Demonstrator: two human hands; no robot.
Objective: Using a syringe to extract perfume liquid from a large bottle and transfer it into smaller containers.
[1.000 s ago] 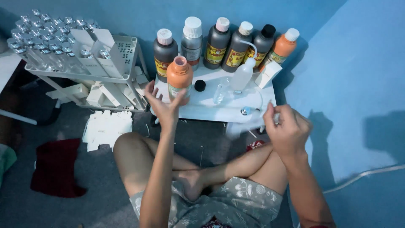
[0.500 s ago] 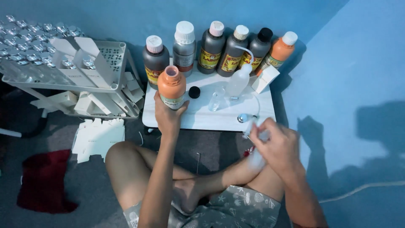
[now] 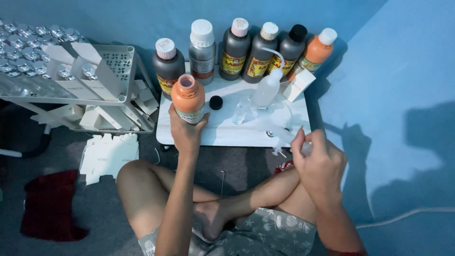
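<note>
Fingers of the left hand (image 3: 186,132) grasping an uncapped orange bottle (image 3: 188,98), best kept upright on the worktop (image 3: 227,132), while the right hand (image 3: 318,163) is clenched on a small clear item.

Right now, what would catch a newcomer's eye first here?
The uncapped orange bottle, gripped by the left hand at the near left of the small white table. Behind it, a row of capped bottles lines the blue wall. The right hand holds something small and clear by the table's right edge.

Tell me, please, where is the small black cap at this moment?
In the head view the black cap lies on the white table, left of centre, just right of the open orange bottle held by the left hand.
</note>
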